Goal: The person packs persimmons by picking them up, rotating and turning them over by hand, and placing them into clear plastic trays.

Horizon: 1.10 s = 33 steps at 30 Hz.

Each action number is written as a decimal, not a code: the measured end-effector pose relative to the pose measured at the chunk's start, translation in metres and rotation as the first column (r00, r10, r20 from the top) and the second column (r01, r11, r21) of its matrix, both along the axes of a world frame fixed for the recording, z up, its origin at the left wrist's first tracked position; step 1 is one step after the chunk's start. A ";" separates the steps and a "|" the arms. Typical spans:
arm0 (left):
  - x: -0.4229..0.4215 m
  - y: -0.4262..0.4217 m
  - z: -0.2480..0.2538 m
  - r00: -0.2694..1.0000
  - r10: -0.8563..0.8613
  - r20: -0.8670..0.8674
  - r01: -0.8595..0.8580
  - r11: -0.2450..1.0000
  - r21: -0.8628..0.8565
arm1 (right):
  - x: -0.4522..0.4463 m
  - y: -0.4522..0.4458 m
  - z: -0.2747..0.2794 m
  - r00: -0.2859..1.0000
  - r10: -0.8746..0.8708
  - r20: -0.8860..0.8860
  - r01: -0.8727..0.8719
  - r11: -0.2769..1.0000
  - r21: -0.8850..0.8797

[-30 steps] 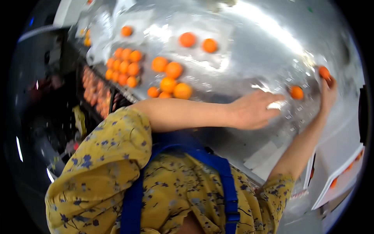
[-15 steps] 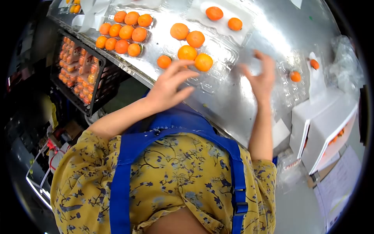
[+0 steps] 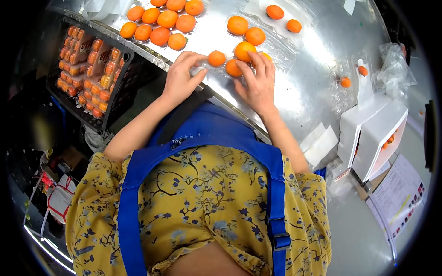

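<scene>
My right hand (image 3: 258, 87) has its fingers and thumb around a small mandarin (image 3: 233, 68) in a clear plastic tray. Its fingers partly cover another mandarin (image 3: 265, 56) behind. My left hand (image 3: 182, 78) is curved at the tray's left side, thumb apart from the fingers, its index fingertip close to a mandarin (image 3: 216, 58). Further up the same tray sit more mandarins (image 3: 245, 50). To the left, a filled clear tray holds several mandarins (image 3: 167, 19) in rows.
A black crate (image 3: 120, 69) of packed fruit stands left, below the metal table (image 3: 308, 87). Two mandarins (image 3: 275, 12) lie on clear packaging at the back. On the right are a loose mandarin (image 3: 345, 82), crumpled plastic (image 3: 395, 69) and a white box (image 3: 368, 133).
My right hand has come left from over the bare metal to the tray. A mandarin now shows under its fingers. My left hand has drawn back slightly left. The camera view has shifted.
</scene>
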<state>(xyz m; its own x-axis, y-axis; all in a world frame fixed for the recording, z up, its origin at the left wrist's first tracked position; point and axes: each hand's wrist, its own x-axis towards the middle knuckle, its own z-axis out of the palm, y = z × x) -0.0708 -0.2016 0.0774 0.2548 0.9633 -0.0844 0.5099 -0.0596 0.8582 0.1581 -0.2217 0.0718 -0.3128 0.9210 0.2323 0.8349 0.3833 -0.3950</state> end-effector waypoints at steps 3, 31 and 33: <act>-0.001 0.004 -0.002 1.000 -0.017 0.007 0.017 1.000 0.026 | 0.001 0.013 0.013 0.985 0.110 0.136 -0.099 0.991 -0.091; -0.007 0.001 -0.004 1.000 -0.029 -0.005 0.030 0.998 0.050 | 0.010 0.056 0.007 0.713 0.589 0.379 -0.566 0.804 -0.185; -0.006 0.001 -0.004 1.000 -0.031 0.000 0.031 0.999 0.040 | 0.007 0.059 0.009 0.697 0.607 0.382 -0.568 0.792 -0.221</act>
